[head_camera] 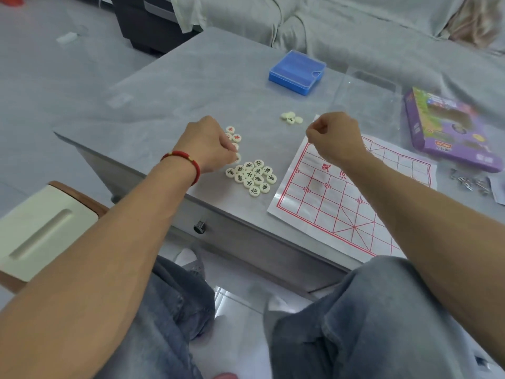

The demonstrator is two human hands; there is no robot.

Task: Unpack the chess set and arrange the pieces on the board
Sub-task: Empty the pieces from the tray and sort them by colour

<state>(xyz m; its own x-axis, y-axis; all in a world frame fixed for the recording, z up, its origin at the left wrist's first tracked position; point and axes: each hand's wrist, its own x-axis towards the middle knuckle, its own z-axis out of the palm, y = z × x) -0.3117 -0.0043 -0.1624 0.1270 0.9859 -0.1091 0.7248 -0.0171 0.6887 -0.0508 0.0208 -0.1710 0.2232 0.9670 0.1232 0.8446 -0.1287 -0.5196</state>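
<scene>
A white paper board [338, 203] with a red grid lies at the table's near right. Several cream round pieces with black characters [252, 177] sit bunched to the left of it. A short row of pieces with red characters [235, 136] runs away from that bunch. My left hand [210, 144], with a red bracelet on the wrist, has its fingers curled down on a piece [238, 158] at the near end of that row. My right hand [334, 138] is curled at the board's far left corner and seems to pinch a sliver of the paper. A few more pieces [291, 118] lie apart.
A blue plastic case [296, 72] stands at the back of the grey table [169, 105]. A clear lid [369, 94] and a purple box [448, 129] are at the right, with small metal parts [470, 183] near them. A cream chair arm [35, 231] is at my left.
</scene>
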